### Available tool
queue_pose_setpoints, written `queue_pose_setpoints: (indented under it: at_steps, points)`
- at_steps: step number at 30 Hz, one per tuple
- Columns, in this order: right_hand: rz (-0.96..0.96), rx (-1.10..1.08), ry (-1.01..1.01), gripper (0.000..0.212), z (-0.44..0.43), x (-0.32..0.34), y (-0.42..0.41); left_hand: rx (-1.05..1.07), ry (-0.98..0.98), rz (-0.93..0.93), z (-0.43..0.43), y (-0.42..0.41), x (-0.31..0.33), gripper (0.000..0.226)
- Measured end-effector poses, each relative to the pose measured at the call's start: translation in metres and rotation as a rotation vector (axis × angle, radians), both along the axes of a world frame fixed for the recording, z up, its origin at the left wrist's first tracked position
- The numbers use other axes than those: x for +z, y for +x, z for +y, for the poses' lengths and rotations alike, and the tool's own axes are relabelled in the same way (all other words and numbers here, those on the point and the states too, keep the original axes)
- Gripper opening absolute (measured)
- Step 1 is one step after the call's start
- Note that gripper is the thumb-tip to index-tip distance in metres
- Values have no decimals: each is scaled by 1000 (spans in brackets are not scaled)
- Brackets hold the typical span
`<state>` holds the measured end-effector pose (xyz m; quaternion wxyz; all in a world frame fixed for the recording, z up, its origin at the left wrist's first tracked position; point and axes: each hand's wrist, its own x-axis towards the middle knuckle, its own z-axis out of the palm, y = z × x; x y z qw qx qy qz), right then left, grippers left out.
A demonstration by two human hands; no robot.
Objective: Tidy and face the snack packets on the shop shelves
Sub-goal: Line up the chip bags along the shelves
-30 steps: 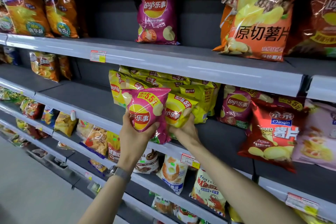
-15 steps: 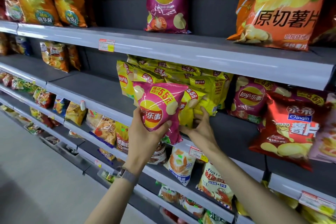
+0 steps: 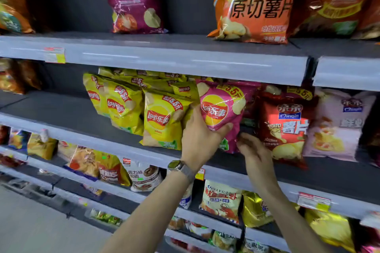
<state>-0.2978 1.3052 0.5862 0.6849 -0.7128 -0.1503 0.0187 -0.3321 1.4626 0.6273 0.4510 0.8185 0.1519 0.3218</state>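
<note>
My left hand (image 3: 200, 139) grips a pink Lay's packet (image 3: 222, 109) from below, holding it upright over the middle shelf (image 3: 308, 172), just right of the yellow Lay's packets (image 3: 162, 119). My right hand (image 3: 254, 153) is blurred beside the packet's lower right corner, fingers loosely spread, in front of a red Qinqin packet (image 3: 285, 127). Whether it touches the pink packet I cannot tell. More dark pink packets sit hidden behind the held one.
A pale pink packet (image 3: 339, 123) stands at the right. The upper shelf (image 3: 185, 59) carries a purple Lay's bag (image 3: 133, 0) and an orange bag (image 3: 257, 6). Lower shelves hold mixed snacks. The left part of the middle shelf (image 3: 61, 113) is bare.
My left hand has carried the pink packet rightward from in front of the yellow packets to beside the red one. My right hand left the yellow packets and moved right too.
</note>
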Motion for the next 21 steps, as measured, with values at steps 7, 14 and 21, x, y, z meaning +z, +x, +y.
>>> queue_pose_setpoints:
  at_steps: [7, 14, 21]
  points:
    - [-222, -146, -225, 34, -63, 9, 11, 90, -45, 148, -23, 84, -17, 88]
    - [-320, -340, -357, 33, -115, 9, 25, 172, 15, 223, -44, 121, -28, 114]
    - [-427, -416, -761, 40, -137, 2, 40, 113, 117, 330, -40, 116, -33, 124]
